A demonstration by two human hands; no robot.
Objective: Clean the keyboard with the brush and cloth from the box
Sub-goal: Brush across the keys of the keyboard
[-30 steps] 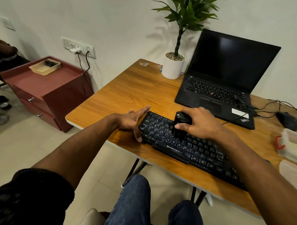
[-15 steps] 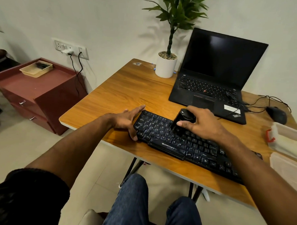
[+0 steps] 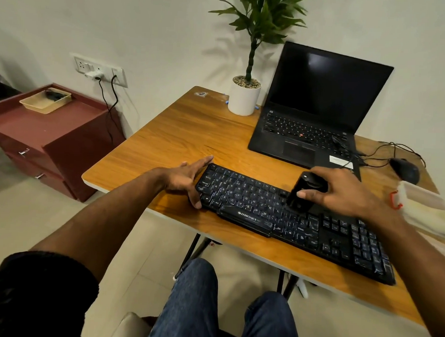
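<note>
We hold the black brush (image 3: 305,193) in our right hand (image 3: 342,192); the keyboard (image 3: 290,217) runs from 10 to 4 o'clock, our flat left hand (image 3: 188,178) steadying its 10 o'clock end.

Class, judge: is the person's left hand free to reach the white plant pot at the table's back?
Probably yes: the left hand lies open at the black keyboard's end, and only bare wooden table lies before the white plant pot.

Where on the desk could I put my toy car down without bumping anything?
The biggest bare patch of desk is on the left, bordered by the plant pot, the laptop and the keyboard. A thin strip runs between laptop and keyboard. The right side is crowded: mouse, cables, plastic box.
</note>
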